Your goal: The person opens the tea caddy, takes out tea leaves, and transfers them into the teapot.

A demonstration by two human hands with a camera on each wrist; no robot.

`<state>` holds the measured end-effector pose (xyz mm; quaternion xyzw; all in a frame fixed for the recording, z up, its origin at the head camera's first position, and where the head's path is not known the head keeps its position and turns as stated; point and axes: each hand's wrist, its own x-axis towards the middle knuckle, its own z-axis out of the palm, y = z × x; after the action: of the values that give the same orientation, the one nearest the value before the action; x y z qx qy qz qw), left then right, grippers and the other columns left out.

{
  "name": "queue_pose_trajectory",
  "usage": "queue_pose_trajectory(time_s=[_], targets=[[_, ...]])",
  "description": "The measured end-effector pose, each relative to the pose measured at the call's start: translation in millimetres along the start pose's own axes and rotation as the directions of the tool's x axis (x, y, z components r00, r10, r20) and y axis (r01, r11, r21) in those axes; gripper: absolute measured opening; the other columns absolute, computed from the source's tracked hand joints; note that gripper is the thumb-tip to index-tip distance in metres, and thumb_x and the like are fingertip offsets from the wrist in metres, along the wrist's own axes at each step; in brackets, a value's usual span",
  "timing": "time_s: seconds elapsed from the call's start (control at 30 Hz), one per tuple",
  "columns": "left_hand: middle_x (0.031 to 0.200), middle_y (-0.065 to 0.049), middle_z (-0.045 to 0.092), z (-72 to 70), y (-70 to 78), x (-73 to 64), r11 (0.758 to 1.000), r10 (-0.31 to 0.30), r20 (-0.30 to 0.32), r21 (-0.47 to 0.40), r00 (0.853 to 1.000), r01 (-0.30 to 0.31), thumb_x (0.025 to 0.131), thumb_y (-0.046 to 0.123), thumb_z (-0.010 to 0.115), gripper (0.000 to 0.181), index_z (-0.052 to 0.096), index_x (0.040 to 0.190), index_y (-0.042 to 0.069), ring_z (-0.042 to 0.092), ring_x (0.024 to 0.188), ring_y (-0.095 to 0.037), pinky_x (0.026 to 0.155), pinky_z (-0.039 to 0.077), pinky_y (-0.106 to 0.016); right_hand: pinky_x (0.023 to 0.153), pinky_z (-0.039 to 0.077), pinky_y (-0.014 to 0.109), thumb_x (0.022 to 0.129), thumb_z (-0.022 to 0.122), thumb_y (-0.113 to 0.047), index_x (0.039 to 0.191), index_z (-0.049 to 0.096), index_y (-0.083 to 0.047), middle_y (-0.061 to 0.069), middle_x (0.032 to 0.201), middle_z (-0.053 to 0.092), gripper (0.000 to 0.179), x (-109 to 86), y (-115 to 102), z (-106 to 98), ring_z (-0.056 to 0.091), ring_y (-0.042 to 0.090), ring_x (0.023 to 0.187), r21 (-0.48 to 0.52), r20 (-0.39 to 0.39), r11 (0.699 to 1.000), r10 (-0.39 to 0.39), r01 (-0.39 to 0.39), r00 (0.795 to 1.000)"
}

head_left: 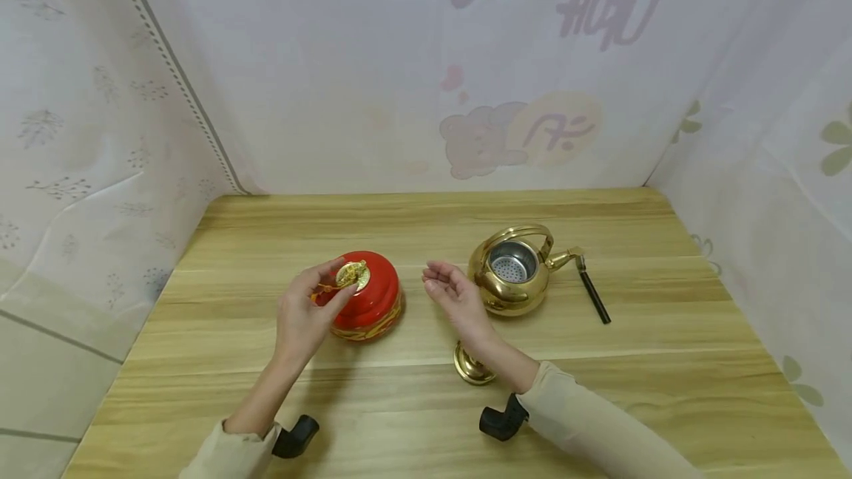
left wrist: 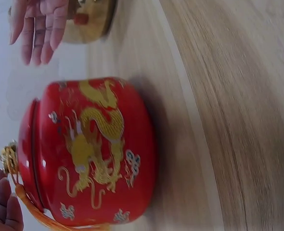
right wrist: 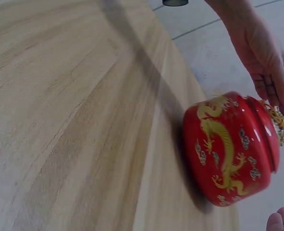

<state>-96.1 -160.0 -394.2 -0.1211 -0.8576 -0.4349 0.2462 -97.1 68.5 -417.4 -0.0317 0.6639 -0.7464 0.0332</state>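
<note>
A red lidded jar [head_left: 373, 301] with a gold dragon design stands left of the middle of the table. Its lid carries an ornate gold knob [head_left: 356, 273] with an orange tassel [left wrist: 41, 216]. My left hand [head_left: 308, 309] is around the knob, thumb and fingers parted on either side of it. In the right wrist view the left thumb [right wrist: 282, 86] overlaps the knob's edge. My right hand [head_left: 459, 301] hovers between the jar and a gold teapot [head_left: 509, 294], its fingers loosely bent with nothing in them. The teapot is lidless, showing a metal strainer [head_left: 512, 263] inside.
A round gold piece [head_left: 471, 368] lies partly hidden beneath the right wrist. Near the teapot's spout is a slim black-handled stick [head_left: 594, 293]. Black mounts [head_left: 296, 436] sit at both wrists. Printed cloth [head_left: 333, 94] hangs around the table's back and sides.
</note>
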Motion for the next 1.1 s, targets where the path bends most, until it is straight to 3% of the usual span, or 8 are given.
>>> queue_pose_trajectory(time_s=[0.23, 0.57, 0.77, 1.1], targets=[[0.094, -0.01, 0.069, -0.7, -4.2, 4.8, 0.997, -0.074, 0.057, 0.032, 0.996, 0.073, 0.071, 0.007, 0.082, 0.043, 0.067, 0.11, 0.001, 0.058, 0.081, -0.019, 0.065, 0.046, -0.014, 0.108, 0.038, 0.04, 0.091, 0.058, -0.006, 0.141, 0.036, 0.003, 0.025, 0.142, 0.039, 0.055, 8.9, 13.4, 12.8, 0.039, 0.034, 0.133, -0.019, 0.115, 1.0, 0.024, -0.022, 0.993], [0.092, -0.011, 0.07, 2.4, -7.4, 10.1, 0.996, -0.073, 0.085, 0.067, 0.994, 0.067, 0.071, 0.009, 0.082, 0.04, 0.069, 0.108, 0.002, 0.056, 0.08, -0.019, 0.065, 0.044, -0.024, 0.116, 0.023, 0.041, 0.088, 0.063, -0.004, 0.146, 0.026, 0.004, 0.022, 0.151, 0.027, 0.069, 18.6, 24.1, 26.3, 0.026, 0.032, 0.14, -0.024, 0.229, 0.998, 0.06, -0.056, 0.972], [0.096, -0.011, 0.071, 4.2, -9.8, 10.8, 0.994, -0.08, 0.095, 0.085, 0.992, 0.072, 0.071, 0.01, 0.082, 0.038, 0.07, 0.106, 0.003, 0.059, 0.084, -0.023, 0.07, 0.045, -0.03, 0.116, 0.021, 0.039, 0.088, 0.064, -0.004, 0.147, 0.023, 0.002, 0.019, 0.153, 0.025, 0.072, 20.7, 25.4, 29.6, 0.023, 0.029, 0.142, -0.03, 0.264, 0.997, 0.083, -0.078, 0.961], [0.099, -0.014, 0.069, 4.2, -9.7, 11.2, 0.991, -0.099, 0.106, 0.097, 0.989, 0.089, 0.071, 0.008, 0.082, 0.03, 0.072, 0.098, 0.001, 0.062, 0.09, -0.027, 0.076, 0.052, -0.043, 0.117, 0.019, 0.038, 0.087, 0.064, 0.0, 0.146, 0.024, 0.003, 0.017, 0.153, 0.026, 0.071, 22.6, 28.6, 31.8, 0.021, 0.027, 0.142, -0.038, 0.27, 0.998, 0.063, -0.055, 0.961]])
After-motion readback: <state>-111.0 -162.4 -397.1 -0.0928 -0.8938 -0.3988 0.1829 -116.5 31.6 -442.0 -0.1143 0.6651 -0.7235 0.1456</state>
